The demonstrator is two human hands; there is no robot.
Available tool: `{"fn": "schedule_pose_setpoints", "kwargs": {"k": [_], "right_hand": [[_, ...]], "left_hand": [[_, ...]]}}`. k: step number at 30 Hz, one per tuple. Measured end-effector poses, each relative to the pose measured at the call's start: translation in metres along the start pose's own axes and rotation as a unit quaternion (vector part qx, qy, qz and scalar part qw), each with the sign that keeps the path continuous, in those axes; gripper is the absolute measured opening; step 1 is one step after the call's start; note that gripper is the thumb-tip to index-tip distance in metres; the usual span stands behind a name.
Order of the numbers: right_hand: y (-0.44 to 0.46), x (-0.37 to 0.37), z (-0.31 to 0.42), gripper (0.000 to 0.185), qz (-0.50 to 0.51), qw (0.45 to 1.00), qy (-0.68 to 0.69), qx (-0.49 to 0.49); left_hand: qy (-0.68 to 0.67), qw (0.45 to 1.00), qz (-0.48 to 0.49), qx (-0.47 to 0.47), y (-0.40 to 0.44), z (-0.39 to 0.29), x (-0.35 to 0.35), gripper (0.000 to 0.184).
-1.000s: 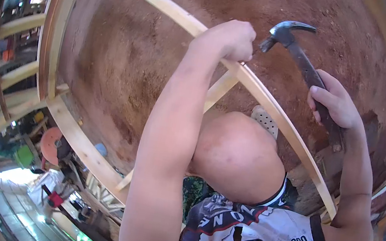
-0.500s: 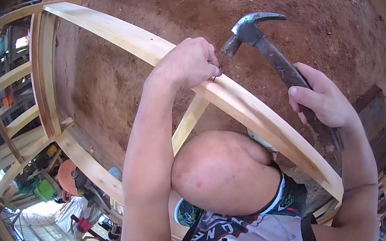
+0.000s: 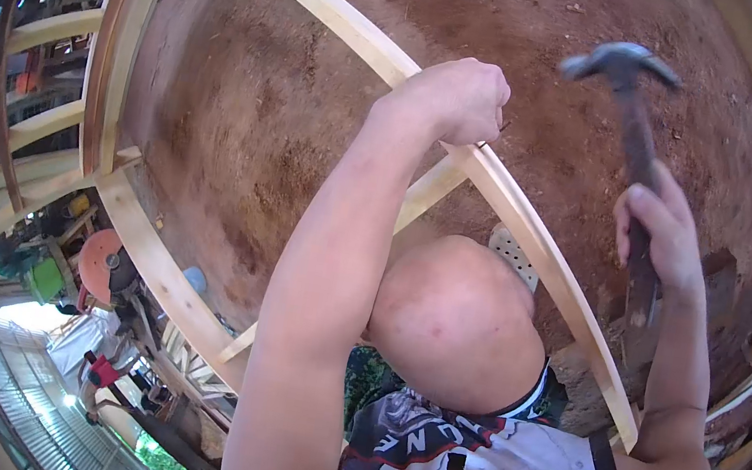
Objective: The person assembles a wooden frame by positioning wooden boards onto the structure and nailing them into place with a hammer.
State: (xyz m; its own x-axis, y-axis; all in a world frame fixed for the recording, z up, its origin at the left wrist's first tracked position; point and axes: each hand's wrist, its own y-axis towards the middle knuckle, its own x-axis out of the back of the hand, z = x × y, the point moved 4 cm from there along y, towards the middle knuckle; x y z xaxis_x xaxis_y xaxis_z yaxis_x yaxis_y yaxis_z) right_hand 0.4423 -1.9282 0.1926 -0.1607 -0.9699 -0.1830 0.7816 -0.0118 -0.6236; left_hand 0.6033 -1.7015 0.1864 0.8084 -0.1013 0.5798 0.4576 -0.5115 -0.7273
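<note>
A claw hammer is raised above the dirt to the right of the frame. My right hand is wrapped around its handle, and the head looks blurred. My left hand rests on a pale wooden beam, its fingers pinched together. A thin dark nail shows at the beam's top beside these fingers, and it appears to be held there. Its tip and most of my fingertips are hidden. A crosspiece meets the beam just below my left hand.
My bent knee is close under the beam, with a perforated shoe behind it. More frame timbers run along the left. An orange disc and clutter lie beyond them. Reddish dirt covers the ground.
The hammer has swung to the right and tipped more upright, away from my left hand. My left hand stays pinched at the beam. The whole view has shifted and turned.
</note>
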Motion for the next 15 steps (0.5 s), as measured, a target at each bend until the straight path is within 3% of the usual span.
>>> {"fn": "schedule_pose_setpoints", "kwargs": {"k": [2,3,9,10,12,14,15], "right_hand": [[-0.007,-0.014,-0.006,0.020,0.137,0.983,-0.092,-0.083],[-0.010,-0.016,-0.004,0.020,0.149,0.982,-0.068,-0.093],[-0.006,-0.008,0.006,0.018,0.003,1.000,0.004,0.023],[-0.005,-0.006,0.000,0.018,0.003,1.000,0.001,0.021],[-0.005,-0.015,-0.016,0.029,0.135,0.983,-0.115,-0.052],[-0.009,-0.016,-0.012,0.029,0.132,0.978,-0.151,-0.048],[-0.008,-0.010,-0.009,0.029,0.090,0.990,-0.102,-0.047]], "left_hand": [[0.008,1.000,0.005,-0.014,0.002,0.000,0.000,0.019],[0.009,1.000,0.004,-0.016,0.003,0.000,-0.001,0.019],[0.012,1.000,-0.025,-0.010,0.003,0.001,-0.003,0.019],[0.014,1.000,-0.020,-0.010,0.003,0.000,-0.003,0.018],[0.013,1.000,-0.018,-0.012,0.006,0.000,-0.004,0.018],[0.049,0.998,-0.023,-0.018,0.010,0.000,-0.004,0.016],[0.041,0.999,-0.026,-0.020,0.012,0.000,-0.005,0.016]]}}
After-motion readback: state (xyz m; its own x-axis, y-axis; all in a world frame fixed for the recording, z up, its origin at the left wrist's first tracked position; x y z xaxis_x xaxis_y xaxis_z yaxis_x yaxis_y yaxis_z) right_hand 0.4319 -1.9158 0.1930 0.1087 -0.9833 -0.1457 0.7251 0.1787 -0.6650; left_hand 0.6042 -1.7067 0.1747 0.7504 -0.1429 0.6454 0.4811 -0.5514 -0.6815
